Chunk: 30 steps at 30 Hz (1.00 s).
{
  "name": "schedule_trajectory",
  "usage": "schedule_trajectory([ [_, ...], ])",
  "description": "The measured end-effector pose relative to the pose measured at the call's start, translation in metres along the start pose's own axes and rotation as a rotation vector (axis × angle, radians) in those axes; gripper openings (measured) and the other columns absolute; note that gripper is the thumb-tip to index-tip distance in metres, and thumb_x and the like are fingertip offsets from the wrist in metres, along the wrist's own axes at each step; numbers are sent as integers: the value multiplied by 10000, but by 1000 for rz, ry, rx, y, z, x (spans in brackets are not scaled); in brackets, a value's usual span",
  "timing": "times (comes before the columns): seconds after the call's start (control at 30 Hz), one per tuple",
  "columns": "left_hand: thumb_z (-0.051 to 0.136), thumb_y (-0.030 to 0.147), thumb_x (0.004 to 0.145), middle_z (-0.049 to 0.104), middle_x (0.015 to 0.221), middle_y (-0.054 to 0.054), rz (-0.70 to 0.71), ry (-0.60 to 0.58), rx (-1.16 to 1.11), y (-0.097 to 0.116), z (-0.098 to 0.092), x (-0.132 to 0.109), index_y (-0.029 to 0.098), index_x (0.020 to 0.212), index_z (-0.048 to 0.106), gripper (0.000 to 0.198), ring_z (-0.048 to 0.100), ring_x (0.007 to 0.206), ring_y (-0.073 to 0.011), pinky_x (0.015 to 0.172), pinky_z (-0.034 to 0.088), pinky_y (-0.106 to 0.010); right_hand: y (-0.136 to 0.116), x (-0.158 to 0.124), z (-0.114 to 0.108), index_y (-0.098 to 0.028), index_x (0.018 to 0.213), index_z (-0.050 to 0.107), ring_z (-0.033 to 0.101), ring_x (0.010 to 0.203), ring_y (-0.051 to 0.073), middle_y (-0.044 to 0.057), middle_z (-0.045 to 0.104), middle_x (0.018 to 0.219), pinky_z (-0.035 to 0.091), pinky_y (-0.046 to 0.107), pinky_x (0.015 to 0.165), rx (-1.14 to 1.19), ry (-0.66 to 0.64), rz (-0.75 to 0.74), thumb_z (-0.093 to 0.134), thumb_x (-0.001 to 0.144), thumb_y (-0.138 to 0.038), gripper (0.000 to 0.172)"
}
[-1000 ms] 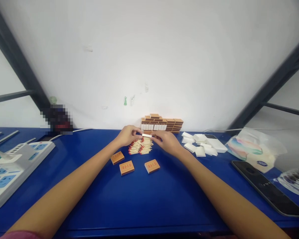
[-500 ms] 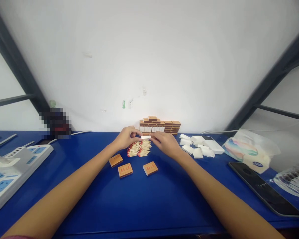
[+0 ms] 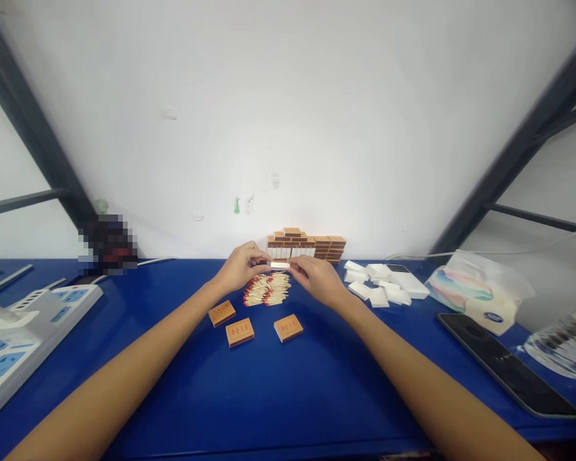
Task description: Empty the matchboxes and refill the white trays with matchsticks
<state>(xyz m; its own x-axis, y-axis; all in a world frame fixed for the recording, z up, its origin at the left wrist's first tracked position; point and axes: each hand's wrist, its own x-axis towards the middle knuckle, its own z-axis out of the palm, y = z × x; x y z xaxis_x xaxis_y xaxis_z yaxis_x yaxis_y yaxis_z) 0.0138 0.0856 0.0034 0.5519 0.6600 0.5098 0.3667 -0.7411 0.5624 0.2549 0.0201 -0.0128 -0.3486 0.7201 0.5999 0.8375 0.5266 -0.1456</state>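
My left hand (image 3: 241, 266) and my right hand (image 3: 317, 278) meet over a heap of red-tipped matches (image 3: 267, 289) on the blue table (image 3: 288, 390). Both pinch the ends of a small white matchbox tray (image 3: 280, 265) held just above the heap. Three orange matchbox sleeves (image 3: 240, 331) lie flat on the table in front of the matches. Behind my hands, filled matchboxes (image 3: 306, 243) are stacked against the white wall.
Several white empty trays (image 3: 380, 285) are heaped to the right, beside a tissue pack (image 3: 477, 291), a dark phone (image 3: 506, 362) and a plastic bag (image 3: 564, 339). A white power strip (image 3: 24, 333) lies at the left. Dark metal struts rise at both sides.
The view has tilted slightly, so everything sits a little lower and further left. My hands stay together on the white tray over the matches.
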Motion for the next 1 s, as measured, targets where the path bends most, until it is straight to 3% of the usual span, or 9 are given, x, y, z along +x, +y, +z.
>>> schedule_trajectory([
  [0.23, 755, 287, 875, 567, 887, -24, 89, -24, 150, 21, -8, 1, 252, 1084, 769, 212, 564, 800, -174, 733, 470, -318, 22, 6, -31, -176, 953, 693, 641, 725, 169, 60, 737, 862, 401, 255, 651, -21, -133, 101, 614, 937, -184, 81],
  [0.43, 661, 373, 956, 676, 928, -34, 93, -155, 206, 52, -38, -31, 268, 1084, 762, 194, 622, 831, -174, 739, 489, -308, 84, -14, -92, -164, 861, 722, 650, 649, 170, 46, 729, 746, 468, 257, 592, 254, -358, 510, 670, 867, -309, 154],
  [0.57, 650, 436, 960, 697, 914, -32, 12, -188, 225, 49, -37, -61, 268, 1054, 772, 228, 629, 809, -173, 708, 485, -296, 126, -39, -113, -150, 724, 706, 608, 566, 168, 80, 723, 704, 431, 281, 541, 68, -511, 800, 671, 860, -316, 217],
  [0.67, 656, 556, 934, 689, 910, -51, 66, -206, 294, 50, -22, -72, 256, 1039, 781, 342, 628, 884, -214, 781, 492, -338, 137, -44, -111, -148, 779, 734, 660, 662, 208, 114, 746, 780, 458, 305, 616, -118, -471, 763, 681, 861, -328, 205],
  [0.8, 667, 673, 872, 683, 1039, -88, 102, -262, 356, 64, 4, -80, 241, 1167, 750, 530, 624, 999, -266, 906, 483, -411, 110, -28, -98, -161, 974, 749, 698, 867, 272, 150, 765, 959, 473, 334, 699, -351, -282, 684, 660, 888, -328, 208],
  [0.87, 727, 704, 797, 665, 1034, -99, 116, -275, 387, 69, 14, -84, 218, 1130, 748, 590, 613, 1005, -288, 898, 483, -426, 80, -20, -90, -179, 968, 739, 695, 822, 258, 123, 766, 916, 467, 329, 681, -274, -264, 591, 631, 916, -347, 206],
  [0.93, 767, 631, 799, 650, 993, -91, 112, -278, 399, 70, 20, -87, 203, 1021, 747, 482, 606, 986, -283, 881, 483, -423, 45, -15, -79, -191, 873, 728, 684, 723, 219, 87, 755, 824, 468, 302, 626, 25, -344, 439, 623, 926, -402, 241],
  [1.0, 733, 454, 880, 639, 940, -72, 101, -265, 389, 67, 22, -88, 201, 899, 722, 254, 606, 958, -256, 878, 477, -406, 12, -16, -65, -193, 840, 705, 662, 603, 188, 50, 727, 720, 473, 284, 561, 360, -560, 361, 623, 926, -468, 300],
])
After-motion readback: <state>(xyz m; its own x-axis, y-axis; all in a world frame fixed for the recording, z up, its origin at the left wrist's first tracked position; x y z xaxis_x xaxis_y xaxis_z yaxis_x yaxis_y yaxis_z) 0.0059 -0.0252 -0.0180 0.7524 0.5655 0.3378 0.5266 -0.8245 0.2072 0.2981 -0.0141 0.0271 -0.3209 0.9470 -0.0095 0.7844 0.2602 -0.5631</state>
